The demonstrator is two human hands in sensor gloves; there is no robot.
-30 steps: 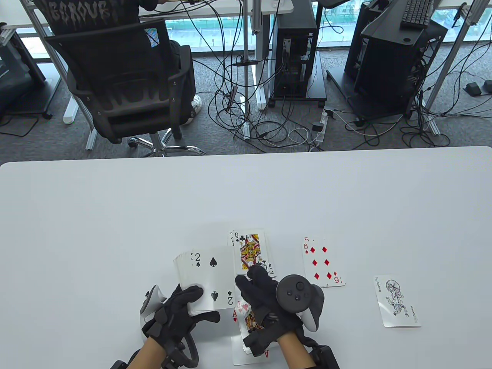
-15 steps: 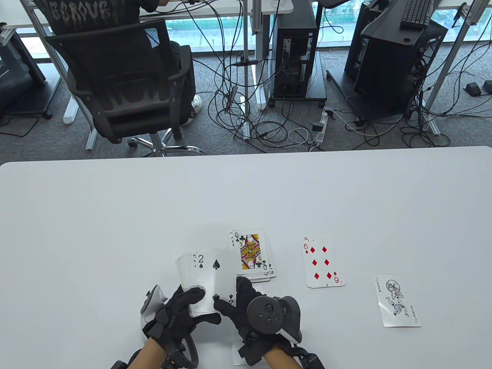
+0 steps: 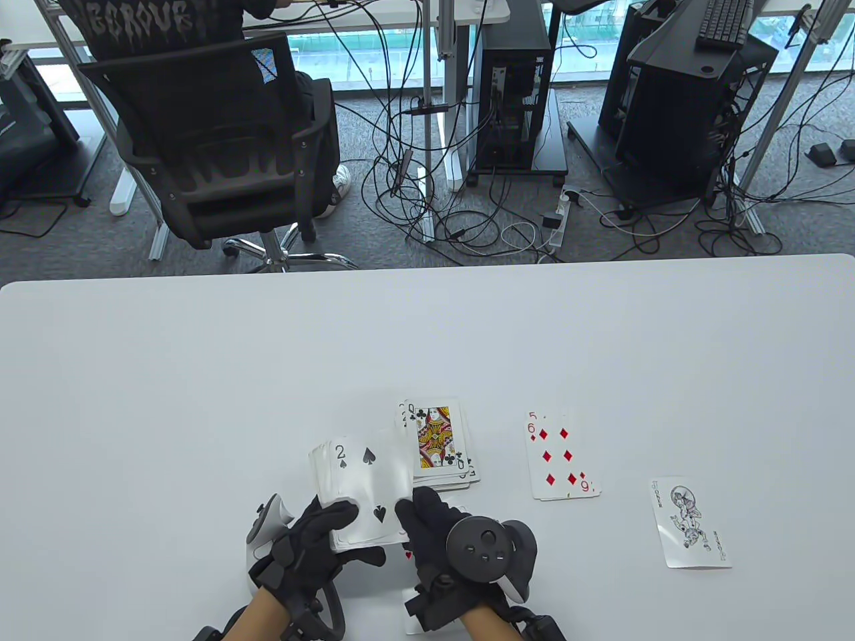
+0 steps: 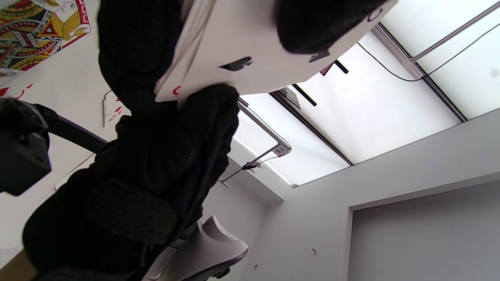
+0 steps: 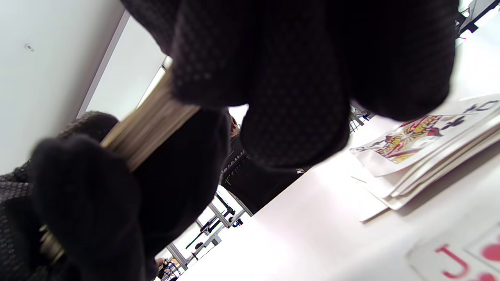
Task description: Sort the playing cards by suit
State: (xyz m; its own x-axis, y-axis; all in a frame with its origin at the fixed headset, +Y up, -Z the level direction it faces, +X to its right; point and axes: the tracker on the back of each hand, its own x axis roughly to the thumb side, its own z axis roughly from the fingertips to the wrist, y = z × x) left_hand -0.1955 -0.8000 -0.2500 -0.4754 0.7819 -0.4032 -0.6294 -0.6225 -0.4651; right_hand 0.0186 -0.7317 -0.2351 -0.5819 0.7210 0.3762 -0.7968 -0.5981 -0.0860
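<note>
My left hand (image 3: pixel 320 534) holds a face-up deck (image 3: pixel 361 491) above the table, the 2 of spades on top. My right hand (image 3: pixel 434 527) pinches the top card's near right corner, thumb on its face. In the left wrist view the card (image 4: pixel 265 47) shows with a fingertip on it. In the right wrist view the deck's edge (image 5: pixel 152 125) shows between dark fingers. On the table lie a clubs pile (image 3: pixel 437 444) topped by the queen, a diamonds pile (image 3: pixel 561 457) topped by the 6, and a hearts pile (image 3: pixel 409 555) mostly hidden under my right hand.
A joker (image 3: pixel 688 523) lies face up at the right, apart from the piles. The white table (image 3: pixel 200 374) stretches wide behind and to both sides. The clubs pile (image 5: pixel 422 152) and a red jack (image 5: pixel 457 261) show in the right wrist view.
My right hand left the heart pile, where it put down a jack, and came back left to the deck. It now pinches the 2 of spades. The left hand barely moved.
</note>
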